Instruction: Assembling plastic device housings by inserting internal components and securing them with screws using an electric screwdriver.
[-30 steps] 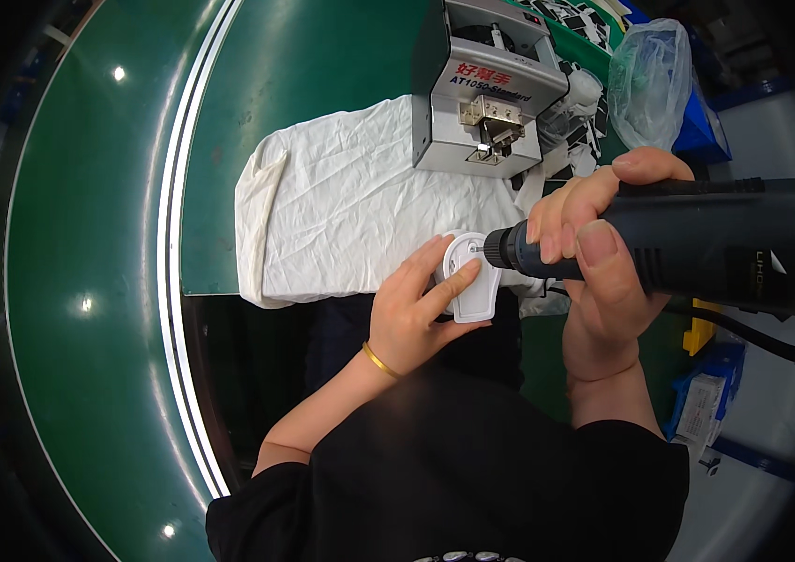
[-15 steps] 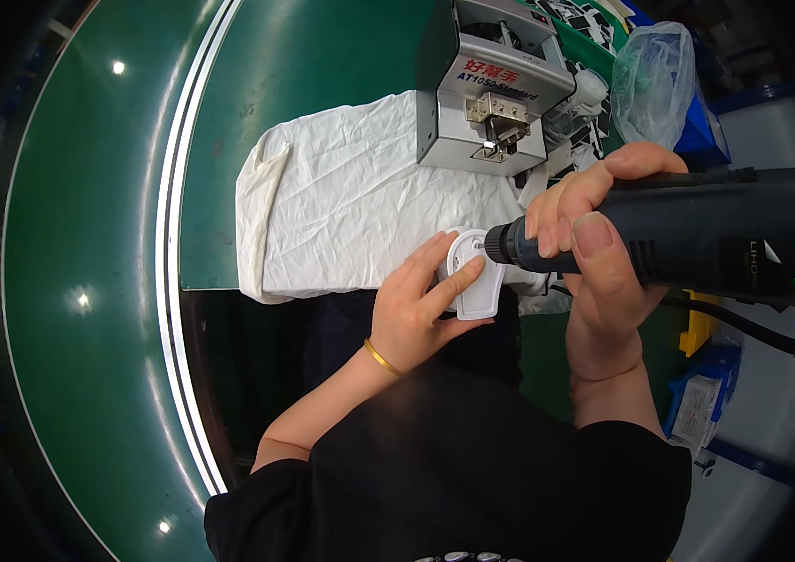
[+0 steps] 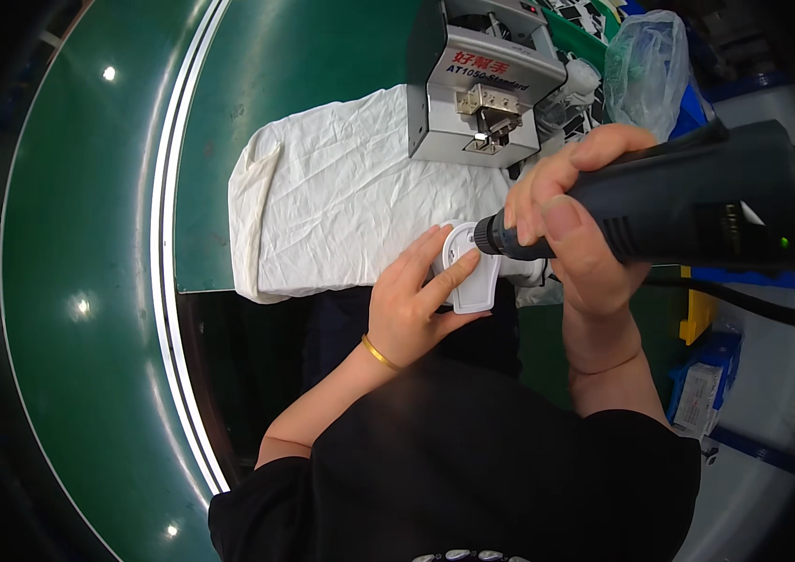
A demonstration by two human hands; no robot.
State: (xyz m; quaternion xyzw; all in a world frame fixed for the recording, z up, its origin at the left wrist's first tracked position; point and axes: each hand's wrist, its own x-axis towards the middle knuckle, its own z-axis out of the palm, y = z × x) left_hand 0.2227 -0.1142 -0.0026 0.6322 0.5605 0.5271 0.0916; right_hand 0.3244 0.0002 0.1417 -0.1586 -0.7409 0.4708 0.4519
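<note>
A white plastic housing [image 3: 475,295] with a rounded top and a raised rim is gripped in my left hand [image 3: 408,298], the thumb lying across its face. My right hand [image 3: 577,201] is wrapped around a black electric screwdriver [image 3: 688,201], held nearly level with a small green light at its back end. The screwdriver's ribbed nose reaches the upper part of the housing, beside my left thumb. Whether the bit sits in a screw there is too small to tell. Under the housing's far side spreads a white cloth [image 3: 341,197].
A grey metal screw-feeding machine [image 3: 482,89] stands on the cloth's far right. Behind it are a green tray of small black and white parts [image 3: 594,19] and a clear plastic bag [image 3: 646,70]. A black cable [image 3: 744,295] trails from the screwdriver past a yellow bin [image 3: 697,317].
The screwdriver's back end has swung up and toward the left, with my right hand moving along. My left hand keeps its hold on the housing, nearly in place. The whole view has shifted slightly.
</note>
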